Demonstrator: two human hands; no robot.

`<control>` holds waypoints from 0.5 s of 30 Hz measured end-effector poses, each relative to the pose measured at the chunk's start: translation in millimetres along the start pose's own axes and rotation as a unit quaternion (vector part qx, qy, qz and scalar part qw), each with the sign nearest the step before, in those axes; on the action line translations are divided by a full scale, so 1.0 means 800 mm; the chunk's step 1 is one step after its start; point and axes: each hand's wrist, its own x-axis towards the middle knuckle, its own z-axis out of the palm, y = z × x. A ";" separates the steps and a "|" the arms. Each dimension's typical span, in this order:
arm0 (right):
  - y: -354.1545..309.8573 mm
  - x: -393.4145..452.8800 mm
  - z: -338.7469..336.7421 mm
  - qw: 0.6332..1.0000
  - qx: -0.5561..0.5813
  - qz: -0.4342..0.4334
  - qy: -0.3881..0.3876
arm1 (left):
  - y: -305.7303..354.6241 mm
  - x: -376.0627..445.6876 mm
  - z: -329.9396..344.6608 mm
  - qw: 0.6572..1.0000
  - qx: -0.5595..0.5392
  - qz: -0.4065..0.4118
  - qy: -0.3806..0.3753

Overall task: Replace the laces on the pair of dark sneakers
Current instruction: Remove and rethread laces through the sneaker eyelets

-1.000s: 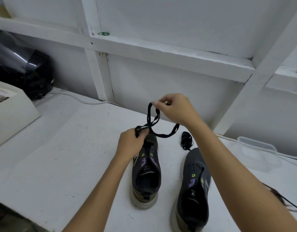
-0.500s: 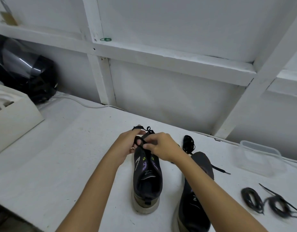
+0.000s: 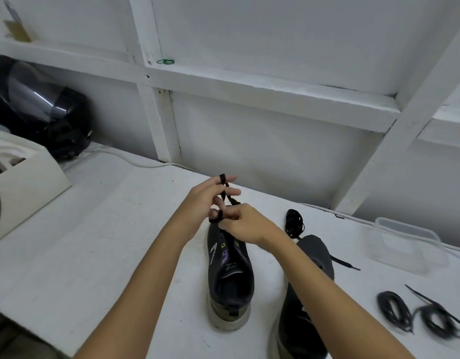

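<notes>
Two dark sneakers stand on the white table with heels toward me: the left sneaker (image 3: 230, 273) in the middle, the right sneaker (image 3: 305, 294) partly under my right forearm. A black lace (image 3: 223, 194) is wound over the raised fingers of my left hand (image 3: 208, 203), above the left sneaker's toe. My right hand (image 3: 243, 224) pinches the same lace just above the lowest eyelets. A coiled black lace (image 3: 294, 222) lies behind the right sneaker. Two more coiled laces (image 3: 418, 313) lie at the right.
A clear plastic container (image 3: 407, 243) stands at the right rear. A white box (image 3: 24, 182) and a black helmet (image 3: 40, 110) sit at the far left. A white cable (image 3: 135, 163) runs along the wall. The wall's white framing rises close behind the table.
My right hand came down from holding a lace loop high to the sneaker's toe. My left hand's fingers have since lifted with the lace wound over them. The view shifted, showing the coiled laces at right.
</notes>
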 end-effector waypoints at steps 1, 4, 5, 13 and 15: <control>-0.001 -0.001 -0.001 1.000 0.007 -0.001 -0.005 | 0.000 0.002 -0.002 0.999 0.042 0.010 -0.010; 0.002 -0.003 -0.008 0.999 0.027 -0.005 0.023 | -0.012 0.003 -0.008 0.978 0.207 -0.023 -0.031; 0.004 -0.004 -0.012 0.999 0.045 -0.004 0.026 | -0.017 0.001 -0.010 0.967 0.248 -0.040 -0.031; 0.018 -0.026 -0.041 0.980 0.194 0.022 0.021 | -0.061 -0.021 -0.027 0.935 0.347 0.006 -0.072; 0.020 -0.027 -0.041 0.980 0.194 0.027 0.036 | -0.063 -0.022 -0.022 0.912 0.406 0.058 -0.010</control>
